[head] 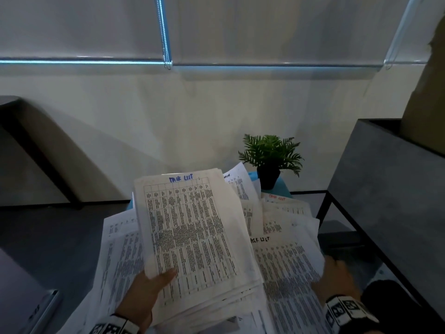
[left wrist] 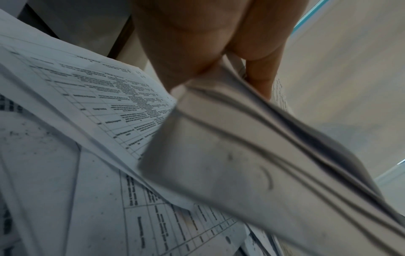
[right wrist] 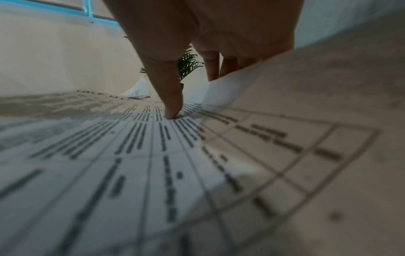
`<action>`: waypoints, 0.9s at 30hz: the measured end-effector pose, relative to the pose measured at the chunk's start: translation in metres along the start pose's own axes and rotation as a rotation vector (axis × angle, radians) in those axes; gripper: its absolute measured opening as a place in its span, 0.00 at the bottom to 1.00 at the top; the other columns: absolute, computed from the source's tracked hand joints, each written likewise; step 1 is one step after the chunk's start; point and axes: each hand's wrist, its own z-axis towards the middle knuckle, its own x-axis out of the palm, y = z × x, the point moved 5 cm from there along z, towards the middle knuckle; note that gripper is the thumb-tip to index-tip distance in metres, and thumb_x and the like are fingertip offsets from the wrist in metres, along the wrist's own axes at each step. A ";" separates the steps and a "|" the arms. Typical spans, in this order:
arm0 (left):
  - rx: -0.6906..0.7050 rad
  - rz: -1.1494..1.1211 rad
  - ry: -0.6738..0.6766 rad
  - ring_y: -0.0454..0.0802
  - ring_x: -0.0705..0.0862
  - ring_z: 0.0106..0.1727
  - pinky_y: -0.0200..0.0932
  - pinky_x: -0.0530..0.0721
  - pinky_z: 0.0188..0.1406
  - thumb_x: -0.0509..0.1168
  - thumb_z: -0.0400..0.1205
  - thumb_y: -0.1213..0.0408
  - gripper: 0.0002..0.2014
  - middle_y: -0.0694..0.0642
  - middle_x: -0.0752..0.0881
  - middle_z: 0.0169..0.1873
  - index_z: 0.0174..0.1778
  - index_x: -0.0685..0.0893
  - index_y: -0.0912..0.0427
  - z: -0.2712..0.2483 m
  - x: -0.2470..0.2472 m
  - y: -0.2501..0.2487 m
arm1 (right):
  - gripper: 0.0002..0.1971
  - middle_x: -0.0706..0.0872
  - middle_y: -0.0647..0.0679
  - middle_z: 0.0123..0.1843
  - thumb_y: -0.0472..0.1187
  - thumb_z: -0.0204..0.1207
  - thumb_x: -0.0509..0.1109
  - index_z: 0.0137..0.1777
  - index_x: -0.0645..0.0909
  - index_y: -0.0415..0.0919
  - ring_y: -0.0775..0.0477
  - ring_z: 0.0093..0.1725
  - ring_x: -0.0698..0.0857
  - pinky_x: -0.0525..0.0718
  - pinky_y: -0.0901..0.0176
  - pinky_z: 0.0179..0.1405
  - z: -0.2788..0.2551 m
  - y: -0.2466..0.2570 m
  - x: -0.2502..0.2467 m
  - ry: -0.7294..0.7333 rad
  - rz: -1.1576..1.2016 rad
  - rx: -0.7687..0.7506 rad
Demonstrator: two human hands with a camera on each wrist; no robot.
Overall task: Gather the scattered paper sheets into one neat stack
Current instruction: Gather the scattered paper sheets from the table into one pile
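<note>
A thick stack of printed sheets headed "TASK LIST" in blue is lifted above the scattered papers; my left hand grips its near left corner, thumb on top. From the left wrist the stack fans out below my left hand. My right hand holds the right edge of a loose sheet titled in black. In the right wrist view the thumb presses on that sheet while the fingers sit behind its curled-up edge. More loose sheets lie overlapping underneath.
A small potted fern stands on a blue surface just behind the papers. A tall grey cabinet on a black frame rises at the right. A grey flat object lies at the lower left.
</note>
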 end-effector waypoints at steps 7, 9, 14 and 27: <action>-0.012 0.087 -0.080 0.52 0.84 0.49 0.52 0.75 0.64 0.70 0.74 0.79 0.21 0.46 0.91 0.37 0.62 0.80 0.61 -0.002 -0.018 0.007 | 0.15 0.82 0.46 0.58 0.37 0.77 0.59 0.62 0.72 0.47 0.43 0.56 0.81 0.83 0.50 0.55 -0.001 -0.009 0.002 -0.112 0.066 -0.132; -0.053 0.093 -0.101 0.55 0.84 0.52 0.56 0.75 0.66 0.66 0.78 0.78 0.17 0.53 0.90 0.45 0.61 0.81 0.60 -0.003 -0.023 0.009 | 0.12 0.84 0.42 0.56 0.37 0.80 0.58 0.59 0.77 0.41 0.42 0.54 0.83 0.81 0.55 0.52 -0.003 -0.007 0.000 -0.053 0.086 -0.168; -0.058 0.148 -0.145 0.54 0.84 0.50 0.54 0.77 0.63 0.64 0.80 0.76 0.17 0.57 0.87 0.48 0.64 0.80 0.62 -0.006 -0.036 0.007 | 0.12 0.83 0.43 0.47 0.44 0.82 0.57 0.49 0.79 0.39 0.41 0.50 0.83 0.81 0.53 0.52 -0.030 -0.003 -0.048 0.024 0.277 -0.157; -0.170 0.315 -0.009 0.57 0.90 0.35 0.42 0.85 0.27 0.71 0.75 0.73 0.09 0.66 0.91 0.36 0.49 0.87 0.71 -0.019 -0.004 -0.007 | 0.08 0.87 0.50 0.40 0.41 0.79 0.66 0.45 0.84 0.38 0.48 0.43 0.85 0.82 0.64 0.41 -0.099 0.114 -0.089 0.038 1.092 -0.423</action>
